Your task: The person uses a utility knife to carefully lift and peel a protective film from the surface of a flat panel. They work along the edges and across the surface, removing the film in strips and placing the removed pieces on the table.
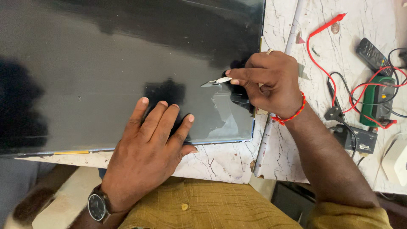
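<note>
On the white marbled counter (220, 163) lies the large glossy black display panel (106, 63), likely thin and fragile, where our left hand (148, 144) presses spread fingers near its lower edge while our right hand (271, 82) pinches a small silver blade (216, 81) against it.

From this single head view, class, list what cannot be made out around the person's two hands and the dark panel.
- Knife: the handle is hidden inside the right hand; only the blade end shows.
- Dark panel: cut off by the top and left edges; its full extent is unseen.
- Whether the blade tip touches the panel: too small to tell.
- Panel surface under the left hand: covered by palm and fingers.
- Green meter: its face is too small and crossed by leads.
</note>
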Action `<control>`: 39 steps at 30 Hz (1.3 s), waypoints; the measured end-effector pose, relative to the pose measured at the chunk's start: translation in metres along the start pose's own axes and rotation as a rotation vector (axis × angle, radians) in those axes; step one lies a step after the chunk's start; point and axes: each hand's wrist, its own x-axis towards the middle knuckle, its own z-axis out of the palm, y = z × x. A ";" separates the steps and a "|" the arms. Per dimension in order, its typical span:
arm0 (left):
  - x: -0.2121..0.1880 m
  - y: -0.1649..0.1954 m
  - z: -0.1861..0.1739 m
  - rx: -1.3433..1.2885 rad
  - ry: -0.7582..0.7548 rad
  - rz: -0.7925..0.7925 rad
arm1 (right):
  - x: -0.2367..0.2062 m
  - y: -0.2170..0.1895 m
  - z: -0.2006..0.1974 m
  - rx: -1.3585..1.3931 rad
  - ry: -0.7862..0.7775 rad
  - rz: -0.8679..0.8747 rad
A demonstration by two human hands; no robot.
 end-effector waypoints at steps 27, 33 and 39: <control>0.005 0.002 -0.005 0.051 0.017 0.018 | 0.006 -0.003 -0.001 0.019 -0.006 -0.030; 0.006 0.002 -0.005 0.048 -0.004 0.006 | 0.007 -0.005 0.000 0.059 -0.014 0.009; 0.005 0.003 -0.004 0.067 0.008 0.010 | 0.006 -0.005 0.002 0.059 -0.007 -0.004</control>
